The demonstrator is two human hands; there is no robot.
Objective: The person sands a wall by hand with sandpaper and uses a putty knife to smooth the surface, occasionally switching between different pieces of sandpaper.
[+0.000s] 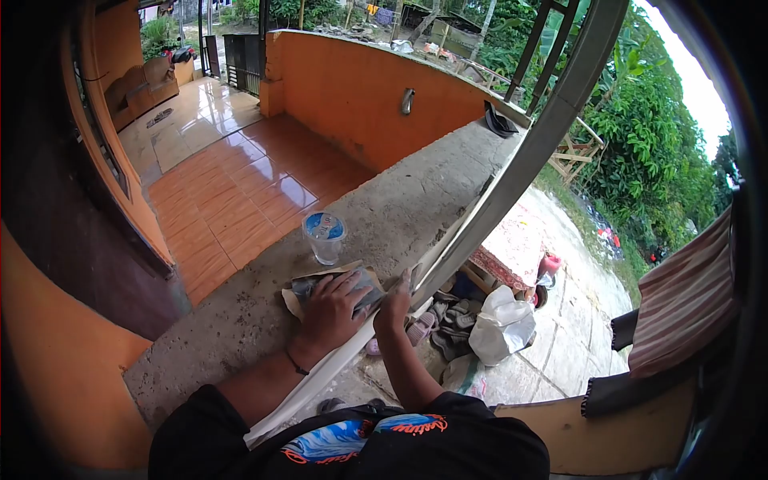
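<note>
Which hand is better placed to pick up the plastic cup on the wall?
Probably the left hand: it rests on the grey packet just below the plastic cup. The right hand is at the ledge edge, farther away.

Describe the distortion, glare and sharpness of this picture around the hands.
Head view: strong fisheye bends the concrete ledge and metal post, with dark vignette corners; soft daylight, sky blown out top right, glare on the floor tiles; left hand, right hand and plastic cup look reasonably sharp.

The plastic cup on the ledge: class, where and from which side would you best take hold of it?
Grip the plastic cup around its clear side wall just below the sealed blue lid, coming from above or the tiled-floor side. It stands upright, apart from the left hand on the grey packet.
</note>
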